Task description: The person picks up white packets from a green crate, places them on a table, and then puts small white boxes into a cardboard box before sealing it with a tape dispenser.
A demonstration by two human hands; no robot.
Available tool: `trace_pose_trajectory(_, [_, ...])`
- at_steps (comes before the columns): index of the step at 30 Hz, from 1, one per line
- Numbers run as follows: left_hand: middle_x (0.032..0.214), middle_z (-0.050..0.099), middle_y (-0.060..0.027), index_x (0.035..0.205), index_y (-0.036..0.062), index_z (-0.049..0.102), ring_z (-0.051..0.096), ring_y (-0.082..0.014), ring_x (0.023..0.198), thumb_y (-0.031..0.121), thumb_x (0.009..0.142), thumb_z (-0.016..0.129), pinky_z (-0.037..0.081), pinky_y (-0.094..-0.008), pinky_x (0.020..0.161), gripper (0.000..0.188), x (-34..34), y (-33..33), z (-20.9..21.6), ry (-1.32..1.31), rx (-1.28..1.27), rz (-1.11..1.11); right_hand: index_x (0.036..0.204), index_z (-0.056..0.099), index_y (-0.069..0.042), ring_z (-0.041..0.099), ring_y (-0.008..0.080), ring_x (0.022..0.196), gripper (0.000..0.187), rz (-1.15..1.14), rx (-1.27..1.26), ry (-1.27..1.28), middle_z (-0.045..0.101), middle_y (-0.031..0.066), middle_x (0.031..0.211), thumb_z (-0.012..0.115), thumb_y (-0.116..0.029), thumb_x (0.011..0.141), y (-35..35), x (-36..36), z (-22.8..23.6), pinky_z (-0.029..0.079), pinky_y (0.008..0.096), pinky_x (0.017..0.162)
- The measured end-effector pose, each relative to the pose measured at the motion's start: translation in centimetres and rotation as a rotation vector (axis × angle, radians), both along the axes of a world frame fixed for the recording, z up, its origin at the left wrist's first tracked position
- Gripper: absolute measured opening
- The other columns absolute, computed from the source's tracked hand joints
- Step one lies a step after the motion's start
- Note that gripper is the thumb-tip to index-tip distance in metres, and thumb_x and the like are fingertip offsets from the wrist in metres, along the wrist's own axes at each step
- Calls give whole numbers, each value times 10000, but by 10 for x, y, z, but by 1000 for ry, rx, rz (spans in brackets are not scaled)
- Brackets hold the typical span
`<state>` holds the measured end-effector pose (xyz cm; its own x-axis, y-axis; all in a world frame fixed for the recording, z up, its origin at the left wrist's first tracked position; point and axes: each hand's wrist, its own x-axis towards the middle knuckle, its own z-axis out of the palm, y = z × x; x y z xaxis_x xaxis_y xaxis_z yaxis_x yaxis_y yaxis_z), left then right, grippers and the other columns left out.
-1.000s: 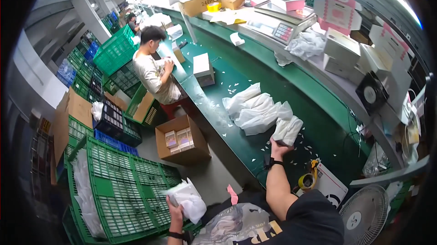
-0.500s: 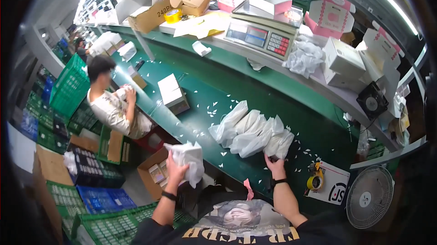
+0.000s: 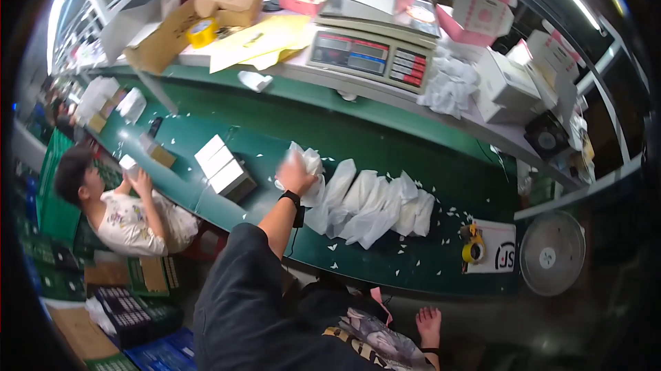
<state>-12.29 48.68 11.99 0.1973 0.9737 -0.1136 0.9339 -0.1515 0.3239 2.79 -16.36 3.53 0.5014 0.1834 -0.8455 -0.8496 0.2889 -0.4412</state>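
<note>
My left hand (image 3: 296, 177) reaches across the green worktable (image 3: 441, 261) and is closed on a white plastic-wrapped bundle (image 3: 313, 188); its fingers are partly blurred. Just right of it, several white plastic-wrapped bundles (image 3: 368, 205) lie side by side in a slanting row. Down by my body, off the table's front edge, my right hand (image 3: 428, 326) is empty with its fingers apart. What the wrapping holds cannot be made out.
White boxes (image 3: 225, 168) stand left of my hand, near a seated co-worker (image 3: 131, 199) holding a small white box. A yellow tape dispenser (image 3: 473, 247) and a fan (image 3: 553, 254) are at the right. A scale (image 3: 372, 54) sits on the shelf; white scraps litter the table.
My left hand has carried the bundle from beside the table's front edge to the row's left end. My right hand has left the row and dropped toward my body. The view has shifted.
</note>
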Motion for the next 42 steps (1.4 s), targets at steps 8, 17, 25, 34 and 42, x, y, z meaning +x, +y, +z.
trace_pose_trajectory(8, [1440,318,-264,1476,173,270,379,-477,1269,496,601,796,282,-650,1003,1070,32,-27,-29,72,52,80,1032,560,-144,579,238,955,255,-143,-118,48,602,53,1008,570,-361,899,-88,-53,-13,469,423,856])
trace_pose_trajectory(17, [1191,566,-221,1223,3,538,499,-413,1124,138,818,655,380,-472,994,443,62,-204,4,-463,387,-517,1157,522,-96,591,288,1007,362,-82,-83,34,608,125,1064,563,-348,900,-191,-31,-34,483,437,867])
trace_pose_trajectory(25, [876,686,-140,980,44,681,686,-268,783,163,846,646,539,-345,698,183,164,-504,3,-299,-673,-1336,1093,559,-89,643,219,849,273,-236,-129,-91,643,81,938,536,-310,935,-307,21,-13,528,363,736])
trace_pose_trajectory(34, [879,681,-149,994,44,674,684,-277,786,185,861,623,541,-345,697,200,359,-682,-18,-159,-678,-1748,1094,566,-96,639,174,841,238,-289,-170,-148,638,50,920,504,-287,967,-408,89,3,515,320,711])
trace_pose_trajectory(42, [919,669,-190,1042,60,653,641,-376,846,256,915,523,517,-460,729,268,564,-929,-63,-60,-591,-2225,1122,568,-97,637,163,854,256,-515,-340,-103,643,52,964,525,-295,966,-563,202,3,515,307,726])
